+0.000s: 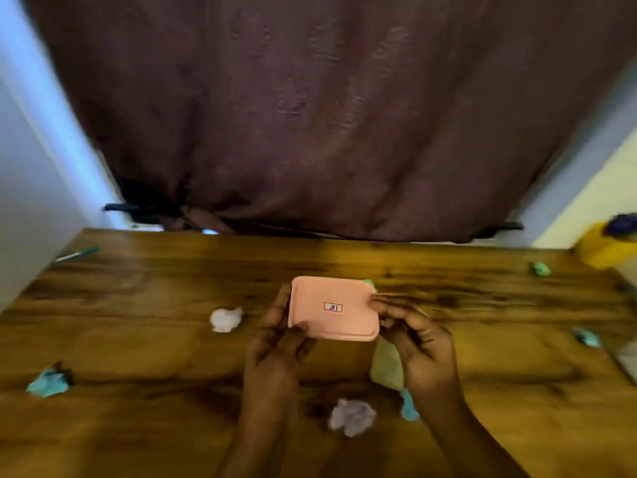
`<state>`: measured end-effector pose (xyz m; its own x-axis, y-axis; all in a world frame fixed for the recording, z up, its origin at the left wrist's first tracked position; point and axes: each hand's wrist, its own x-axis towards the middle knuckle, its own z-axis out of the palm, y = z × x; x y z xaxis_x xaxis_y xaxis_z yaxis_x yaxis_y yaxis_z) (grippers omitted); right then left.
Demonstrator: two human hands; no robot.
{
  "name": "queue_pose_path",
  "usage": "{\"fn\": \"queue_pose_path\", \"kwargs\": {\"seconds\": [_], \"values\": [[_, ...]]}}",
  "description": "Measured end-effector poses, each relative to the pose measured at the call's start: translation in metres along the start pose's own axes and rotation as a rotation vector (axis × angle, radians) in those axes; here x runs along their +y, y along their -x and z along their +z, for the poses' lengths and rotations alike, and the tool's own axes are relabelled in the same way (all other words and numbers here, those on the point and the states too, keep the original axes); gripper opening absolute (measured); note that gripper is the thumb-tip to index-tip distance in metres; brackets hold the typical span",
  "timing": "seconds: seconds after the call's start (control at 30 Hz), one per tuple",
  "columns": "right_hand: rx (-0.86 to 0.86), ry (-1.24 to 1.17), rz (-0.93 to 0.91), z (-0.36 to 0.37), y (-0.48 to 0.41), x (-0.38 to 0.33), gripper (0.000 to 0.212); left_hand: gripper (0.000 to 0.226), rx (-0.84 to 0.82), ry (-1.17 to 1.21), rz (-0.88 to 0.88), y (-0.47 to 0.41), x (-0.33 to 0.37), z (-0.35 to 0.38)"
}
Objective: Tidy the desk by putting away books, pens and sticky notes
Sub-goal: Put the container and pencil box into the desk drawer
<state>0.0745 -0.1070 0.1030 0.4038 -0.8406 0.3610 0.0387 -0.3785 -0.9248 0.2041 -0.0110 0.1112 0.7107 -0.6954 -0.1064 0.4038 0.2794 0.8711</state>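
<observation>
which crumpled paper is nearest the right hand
The teal crumpled paper at the wrist of the right hand, partly hidden by it; the rest lie clear of both arms.

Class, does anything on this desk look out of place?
Crumpled paper balls litter the desk: a white ball left of the pink case, a teal ball near the left edge, a green ball far right. A pen lies at the far left corner.

White wad, lilac wad, teal wad dot desk; far middle strip open; yellow container, perhaps tub, blocks far-right corner
</observation>
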Motion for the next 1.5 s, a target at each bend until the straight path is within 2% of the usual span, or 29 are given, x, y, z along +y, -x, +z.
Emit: {"fn": "queue_pose_path", "kwargs": {"seconds": [0.1, 0.2, 0.3, 0.37, 0.43, 0.5, 0.57, 0.67, 0.8, 0.97, 1.23, 1.33, 1.43, 1.5], "values": [[0.2, -0.097, 0.132, -0.083, 0.009, -0.004, 0.026, 0.048, -0.177, -0.149, 0.026, 0.02, -0.043, 0.067], [0.32, -0.024, 0.174, -0.178, 0.019, 0.0, 0.036, 0.052, -0.37, -0.272, 0.065, 0.05, -0.095, 0.148], [0.365, 0.106, 0.231, -0.285, 0.024, 0.021, 0.035, 0.054, -0.448, -0.37, 0.052, 0.08, -0.159, 0.228], [0.401, 0.201, 0.274, -0.356, 0.025, 0.04, 0.033, 0.067, -0.498, -0.539, 0.044, 0.097, -0.206, 0.283], [0.452, 0.289, 0.266, -0.411, 0.025, 0.059, 0.032, 0.076, -0.561, -0.697, 0.069, 0.111, -0.25, 0.326], [0.504, 0.336, 0.273, -0.458, 0.022, 0.08, 0.032, 0.074, -0.602, -0.831, 0.123, 0.121, -0.289, 0.364], [0.484, 0.381, 0.319, -0.49, 0.014, 0.099, 0.033, 0.073, -0.59, -0.971, 0.165, 0.125, -0.316, 0.39], [0.421, 0.483, 0.34, -0.516, -0.001, 0.119, 0.034, 0.071, -0.552, -1.1, 0.214, 0.123, -0.343, 0.417], [0.401, 0.6, 0.423, -0.521, -0.008, 0.139, 0.031, 0.069, -0.491, -1.207, 0.172, 0.118, -0.366, 0.432], [0.365, 0.593, 0.432, -0.532, -0.006, 0.144, 0.032, 0.071, -0.476, -1.192, 0.16, 0.127, -0.367, 0.436], [0.314, 0.688, 0.426, -0.54, -0.006, 0.146, 0.035, 0.075, -0.465, -1.241, 0.236, 0.123, -0.373, 0.429], [0.267, 0.748, 0.393, -0.546, -0.01, 0.144, 0.033, 0.074, -0.482, -1.283, 0.237, 0.122, -0.372, 0.432], [0.213, 0.79, 0.306, -0.558, -0.011, 0.14, 0.038, 0.079, -0.491, -1.167, 0.225, 0.128, -0.349, 0.435], [0.314, 0.77, 0.161, -0.566, -0.021, 0.128, 0.043, 0.078, -0.4, -1.081, 0.374, 0.121, -0.326, 0.447]]}}
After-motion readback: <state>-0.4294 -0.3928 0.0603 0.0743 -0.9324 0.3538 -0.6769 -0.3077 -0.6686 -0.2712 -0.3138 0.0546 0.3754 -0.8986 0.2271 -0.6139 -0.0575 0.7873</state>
